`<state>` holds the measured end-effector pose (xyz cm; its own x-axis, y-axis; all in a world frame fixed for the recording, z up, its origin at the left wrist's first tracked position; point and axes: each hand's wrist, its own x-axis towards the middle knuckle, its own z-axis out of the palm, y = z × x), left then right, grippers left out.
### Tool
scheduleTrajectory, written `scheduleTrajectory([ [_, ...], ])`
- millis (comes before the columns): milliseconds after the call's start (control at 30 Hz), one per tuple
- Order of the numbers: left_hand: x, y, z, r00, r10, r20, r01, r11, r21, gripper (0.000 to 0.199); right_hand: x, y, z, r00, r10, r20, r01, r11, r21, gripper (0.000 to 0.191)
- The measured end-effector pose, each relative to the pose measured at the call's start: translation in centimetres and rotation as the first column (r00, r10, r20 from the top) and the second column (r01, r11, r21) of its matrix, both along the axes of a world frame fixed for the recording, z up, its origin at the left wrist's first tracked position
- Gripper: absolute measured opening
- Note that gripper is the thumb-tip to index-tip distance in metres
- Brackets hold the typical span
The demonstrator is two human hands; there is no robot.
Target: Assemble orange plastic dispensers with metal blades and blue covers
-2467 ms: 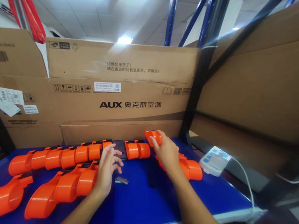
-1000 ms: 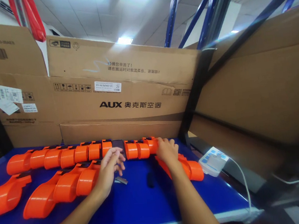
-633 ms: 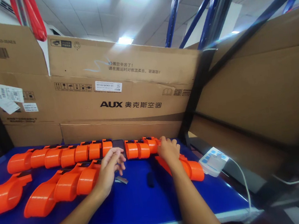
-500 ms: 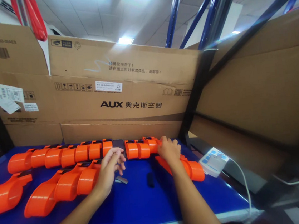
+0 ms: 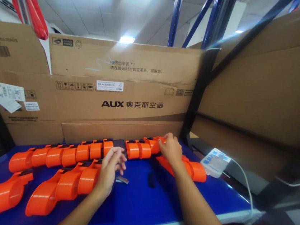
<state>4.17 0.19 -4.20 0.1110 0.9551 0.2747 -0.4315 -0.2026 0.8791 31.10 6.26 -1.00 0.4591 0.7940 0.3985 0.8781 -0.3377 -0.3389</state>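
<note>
My right hand point(image 5: 172, 149) is at the right end of the back row, its thumb and fingers closed around the edge of an orange plastic ring-shaped piece point(image 5: 159, 140) that it partly hides. My left hand point(image 5: 112, 167) hovers over the middle of the table with loosely bent fingers and nothing in it. Beside its wrist is another orange ring-shaped piece point(image 5: 88, 180) with a flat tab and a dark part. A dark flat rectangular object point(image 5: 120, 143) stands in the back row, behind my left fingertips. More orange pieces point(image 5: 198, 172) lie beyond my right forearm.
Several orange pieces form a back row point(image 5: 69, 156) and a front row point(image 5: 42, 198) on the blue tabletop point(image 5: 139, 211). Small grey metal pieces point(image 5: 122, 180) and a black object point(image 5: 151, 180) lie between my arms. A corded white device point(image 5: 215, 162) stands right. Cardboard point(image 5: 129, 124) walls the back.
My right hand has shifted slightly right and opened its grip a little, so more of the orange piece shows. My left hand stays almost still.
</note>
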Motion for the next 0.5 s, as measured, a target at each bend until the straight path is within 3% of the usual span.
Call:
scheduleTrajectory([
  [333,-0.03,0.15,0.04,1.0,0.018,-0.009,-0.018,1.0,0.018,0.036,-0.15,-0.49,0.3,1.0,0.012,-0.022,-0.008,0.984,0.177,0.03],
  [433,-0.05,0.22,-0.05,1.0,0.027,-0.005,-0.027,1.0,0.016,0.037,-0.28,-0.69,0.62,0.999,0.047,-0.004,-0.042,0.934,0.354,0.025],
  [500,-0.05,0.25,-0.12,0.999,0.037,-0.003,-0.037,0.999,0.012,0.036,-0.5,-0.91,0.89,0.996,0.093,0.001,-0.081,0.86,0.505,0.025],
])
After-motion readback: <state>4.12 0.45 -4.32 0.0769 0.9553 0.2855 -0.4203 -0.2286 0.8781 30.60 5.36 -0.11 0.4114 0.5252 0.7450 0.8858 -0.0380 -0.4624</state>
